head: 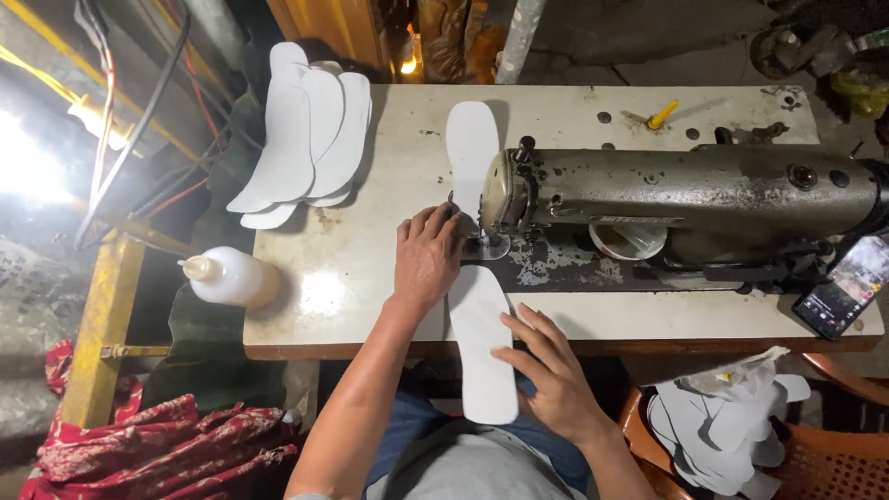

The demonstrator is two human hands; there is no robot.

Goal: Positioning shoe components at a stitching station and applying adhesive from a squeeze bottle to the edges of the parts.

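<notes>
A long white insole-shaped piece [483, 338] lies across the table's near edge and runs under the needle of an old grey sewing machine [685, 199]. Another white sole piece [470, 148] continues beyond the needle toward the far side. My left hand [426, 259] presses flat on the piece just left of the presser foot, fingers reaching toward the needle. My right hand [551, 370] rests on the near end of the piece, fingers spread along its right edge, steadying it over the table edge.
A stack of white sole pieces [306, 139] fans out at the table's far left corner. A white squeeze bottle [231, 276] lies left of the table. A phone [847, 287] sits at the right edge. An orange basket [741, 435] holds more cut pieces. Red cloth [157, 449] lies below.
</notes>
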